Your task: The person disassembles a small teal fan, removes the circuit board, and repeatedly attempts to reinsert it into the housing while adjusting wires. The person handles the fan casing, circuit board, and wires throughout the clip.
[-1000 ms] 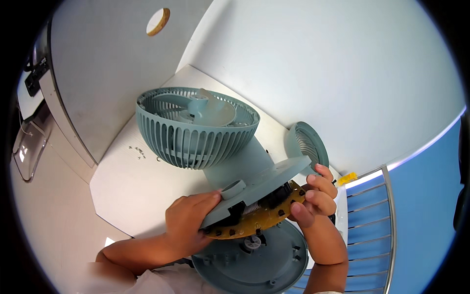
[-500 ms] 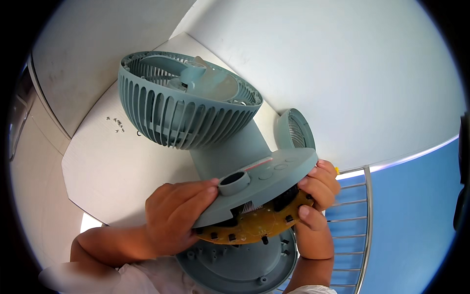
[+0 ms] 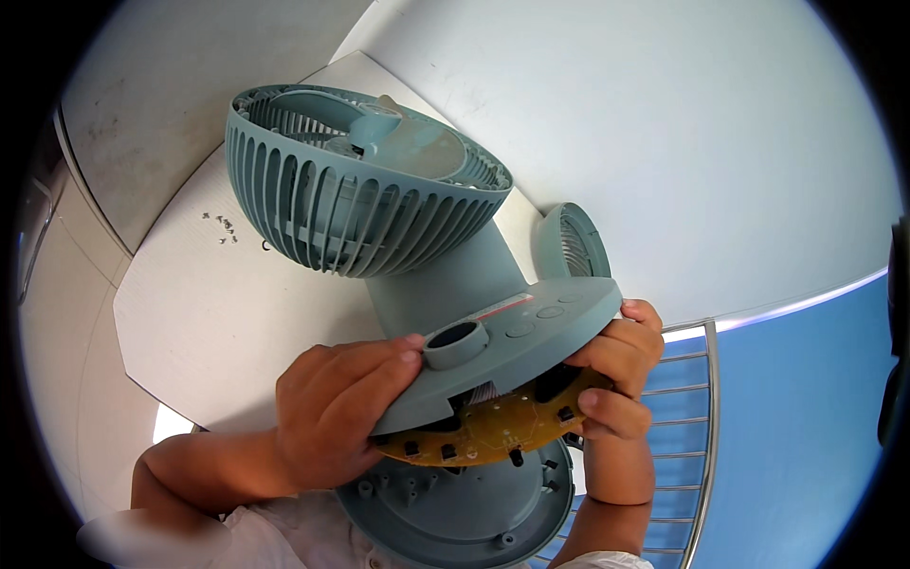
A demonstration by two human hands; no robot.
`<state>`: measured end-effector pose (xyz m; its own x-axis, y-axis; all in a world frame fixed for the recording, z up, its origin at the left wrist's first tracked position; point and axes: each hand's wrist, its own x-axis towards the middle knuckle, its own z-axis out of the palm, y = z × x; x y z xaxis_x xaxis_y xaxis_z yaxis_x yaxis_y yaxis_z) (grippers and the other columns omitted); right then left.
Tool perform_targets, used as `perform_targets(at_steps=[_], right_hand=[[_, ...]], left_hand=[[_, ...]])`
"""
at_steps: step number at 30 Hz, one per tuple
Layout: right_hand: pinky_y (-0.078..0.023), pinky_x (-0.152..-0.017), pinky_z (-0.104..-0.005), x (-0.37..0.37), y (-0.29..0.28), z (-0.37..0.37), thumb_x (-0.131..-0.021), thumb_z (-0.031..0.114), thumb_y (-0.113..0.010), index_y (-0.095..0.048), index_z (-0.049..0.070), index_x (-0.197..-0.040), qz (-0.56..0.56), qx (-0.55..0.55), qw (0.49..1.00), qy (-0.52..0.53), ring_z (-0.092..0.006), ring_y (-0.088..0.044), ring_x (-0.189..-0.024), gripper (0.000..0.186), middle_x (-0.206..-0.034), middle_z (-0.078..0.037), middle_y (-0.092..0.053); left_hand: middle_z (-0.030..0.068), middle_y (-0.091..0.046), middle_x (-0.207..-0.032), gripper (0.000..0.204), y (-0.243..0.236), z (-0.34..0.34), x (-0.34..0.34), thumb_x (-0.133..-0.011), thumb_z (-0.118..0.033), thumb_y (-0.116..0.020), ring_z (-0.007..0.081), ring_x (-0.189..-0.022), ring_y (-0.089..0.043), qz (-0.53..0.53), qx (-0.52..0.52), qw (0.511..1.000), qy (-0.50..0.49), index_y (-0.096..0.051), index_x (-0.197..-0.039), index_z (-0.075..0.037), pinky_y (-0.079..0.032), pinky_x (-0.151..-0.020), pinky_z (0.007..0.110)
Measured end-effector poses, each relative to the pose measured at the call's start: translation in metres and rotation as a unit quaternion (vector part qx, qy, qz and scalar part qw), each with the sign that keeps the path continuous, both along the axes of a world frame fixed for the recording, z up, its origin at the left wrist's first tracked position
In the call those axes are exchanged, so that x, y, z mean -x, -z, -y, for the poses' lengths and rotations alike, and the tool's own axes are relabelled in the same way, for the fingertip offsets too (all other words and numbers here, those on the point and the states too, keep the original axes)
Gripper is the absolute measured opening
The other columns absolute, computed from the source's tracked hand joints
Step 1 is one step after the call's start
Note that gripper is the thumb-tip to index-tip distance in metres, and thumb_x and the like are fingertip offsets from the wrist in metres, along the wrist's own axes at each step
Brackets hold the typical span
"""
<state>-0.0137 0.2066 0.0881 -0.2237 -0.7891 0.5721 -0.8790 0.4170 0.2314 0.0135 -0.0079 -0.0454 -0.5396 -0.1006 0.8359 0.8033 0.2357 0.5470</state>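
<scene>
Cover (image 3: 453,507) lies detached, near; left hand (image 3: 332,408) clamps the fan base (image 3: 531,351), right hand (image 3: 621,365) pinches the circuit board (image 3: 502,427), partly out, ribbon cable (image 3: 484,392) undetached.

The room is bright, and the big white wall (image 3: 682,142) glows softly with a bit of blue in it. Light falls from above, so the top of the green panel (image 3: 502,327) is pale and the yellow board (image 3: 502,427) under it is shady. A soft gray shadow lies on the table (image 3: 190,313) next to the left hand (image 3: 346,408). One strip (image 3: 806,300) low on the wall shines nearly white, and the metal rail (image 3: 709,427) has shiny lines. The fan (image 3: 379,209) looks clear. A pale smudge (image 3: 152,541) by the left elbow is blurry. Near the edges, straight lines bend, and the corners are black.
</scene>
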Motion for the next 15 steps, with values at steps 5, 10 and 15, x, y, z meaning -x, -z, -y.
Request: perform_targets(at_steps=[5,10,15], right_hand=[[-0.031,-0.098,-0.0457,-0.004,-0.001,-0.003,-0.080,0.007,-0.060,-0.042,0.020,-0.107,0.052,0.017,0.998,0.026,-0.0218,-0.058,-0.089,0.035,-0.092,-0.004,-0.066],[-0.033,-0.098,-0.0440,-0.004,0.002,-0.001,-0.085,0.009,-0.059,-0.043,0.019,-0.113,0.055,0.065,0.996,0.030,-0.0219,-0.058,-0.091,0.034,-0.093,-0.003,-0.067],[-0.035,-0.098,-0.0446,-0.015,-0.010,-0.003,-0.079,0.008,-0.064,-0.050,0.020,-0.102,0.066,-0.019,0.993,0.093,-0.0215,-0.057,-0.092,0.030,-0.094,-0.001,-0.066]], left_hand=[[0.0171,-0.067,-0.104,0.051,0.000,0.000,0.000,-0.072,-0.026,-0.074,0.0241,-0.077,-0.068,0.004,0.002,1.000,0.002,-0.057,-0.112,0.001,-0.044,-0.057,0.028],[0.0171,-0.067,-0.104,0.049,-0.002,-0.002,0.000,-0.071,-0.024,-0.074,0.0245,-0.078,-0.068,0.006,-0.002,1.000,0.004,-0.057,-0.110,0.001,-0.045,-0.058,0.028],[0.0170,-0.068,-0.103,0.045,-0.003,-0.002,-0.002,-0.068,-0.015,-0.073,0.0249,-0.078,-0.069,0.009,-0.005,1.000,0.001,-0.059,-0.107,0.001,-0.045,-0.059,0.028]])
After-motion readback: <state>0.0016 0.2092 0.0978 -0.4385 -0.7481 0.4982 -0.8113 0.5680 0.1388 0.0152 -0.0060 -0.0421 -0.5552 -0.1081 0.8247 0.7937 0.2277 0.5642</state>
